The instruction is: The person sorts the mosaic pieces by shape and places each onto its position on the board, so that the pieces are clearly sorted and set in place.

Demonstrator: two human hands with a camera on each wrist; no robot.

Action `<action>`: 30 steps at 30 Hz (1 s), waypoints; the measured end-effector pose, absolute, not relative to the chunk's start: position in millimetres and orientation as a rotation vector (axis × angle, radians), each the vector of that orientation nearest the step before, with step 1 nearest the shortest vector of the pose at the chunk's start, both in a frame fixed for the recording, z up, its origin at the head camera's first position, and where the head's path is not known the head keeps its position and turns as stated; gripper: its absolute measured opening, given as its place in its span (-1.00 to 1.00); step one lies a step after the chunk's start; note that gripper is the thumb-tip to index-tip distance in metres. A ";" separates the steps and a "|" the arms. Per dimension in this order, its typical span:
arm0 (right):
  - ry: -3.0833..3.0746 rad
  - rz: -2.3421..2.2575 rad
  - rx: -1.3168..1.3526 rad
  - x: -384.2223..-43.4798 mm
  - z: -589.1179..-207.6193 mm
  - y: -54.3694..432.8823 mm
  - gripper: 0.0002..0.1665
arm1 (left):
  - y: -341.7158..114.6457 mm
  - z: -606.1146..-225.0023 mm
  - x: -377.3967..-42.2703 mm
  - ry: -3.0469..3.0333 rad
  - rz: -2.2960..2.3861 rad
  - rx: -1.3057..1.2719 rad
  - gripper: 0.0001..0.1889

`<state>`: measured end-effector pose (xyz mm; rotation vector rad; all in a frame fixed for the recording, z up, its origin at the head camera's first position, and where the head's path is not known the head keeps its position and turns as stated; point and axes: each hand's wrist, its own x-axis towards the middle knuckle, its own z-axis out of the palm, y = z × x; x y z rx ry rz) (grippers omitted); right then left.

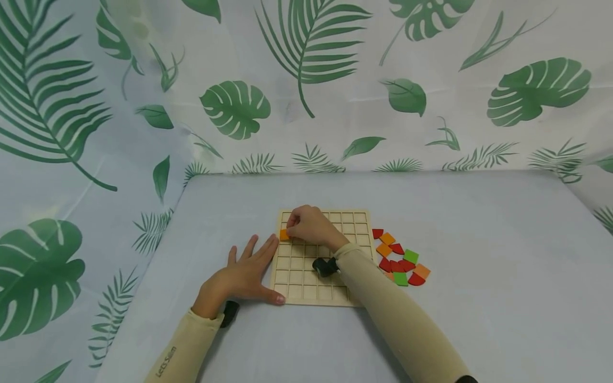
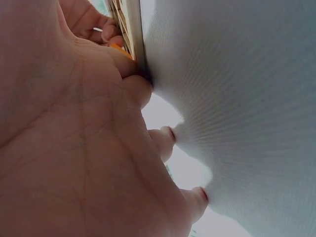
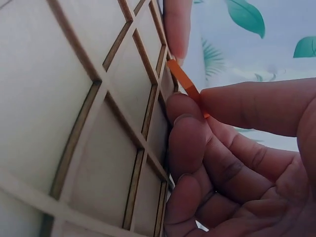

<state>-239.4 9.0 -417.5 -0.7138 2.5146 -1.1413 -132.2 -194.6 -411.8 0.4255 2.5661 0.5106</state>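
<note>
While my right hand (image 1: 313, 226) pinches an orange square (image 1: 284, 235), tilted at the left edge of the wooden board (image 1: 297, 264), my left hand (image 1: 244, 275) lies spread along that edge. Probably placing step; next move likely needs levelling the square into the grid. Loose tiles (image 1: 411, 256) sit right.

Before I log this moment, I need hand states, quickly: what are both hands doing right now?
Left hand: open, holding nothing, at the left edge of the board.
Right hand: closed, pinching an orange tile.

The grid board (image 1: 296, 277) looks matt, smooth wood.
</note>
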 end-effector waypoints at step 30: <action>2.503 -1.077 -0.749 -240.4 -417.6 5.7 -0.96 | -196.1 -419.1 -134.7 2.581 0.495 0.436 0.42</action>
